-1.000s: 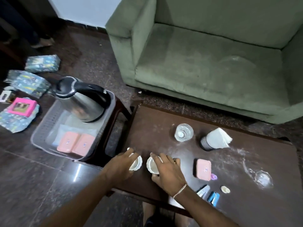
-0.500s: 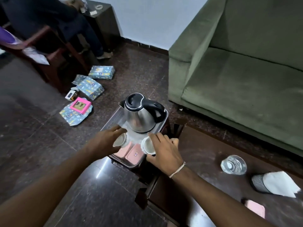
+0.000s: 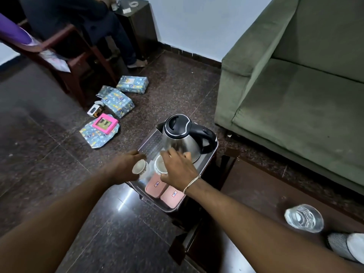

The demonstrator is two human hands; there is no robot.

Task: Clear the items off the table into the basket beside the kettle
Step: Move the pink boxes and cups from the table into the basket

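My left hand (image 3: 123, 167) grips a small white cup (image 3: 140, 167), tilted, at the left rim of the grey plastic basket (image 3: 150, 142). My right hand (image 3: 178, 167) holds a second white cup (image 3: 160, 166) over the basket's middle, just in front of the steel kettle (image 3: 183, 137) that stands in the basket. Two pink boxes (image 3: 163, 189) lie side by side in the basket's near end. On the dark table (image 3: 266, 194) at lower right stand a clear glass (image 3: 304, 217) and a holder with white napkins (image 3: 348, 247), partly cut off by the frame.
A green sofa (image 3: 295, 91) fills the right side behind the table. Wrapped parcels (image 3: 118, 101) and a pink frame (image 3: 105, 123) lie on the dark floor to the left. A wooden chair (image 3: 65, 62) and a seated person's legs (image 3: 118, 36) are at the back left.
Both hands lifted the two cups off the table and carried them left over the basket; since half a second ago they have sunk a little lower, closer to the kettle.
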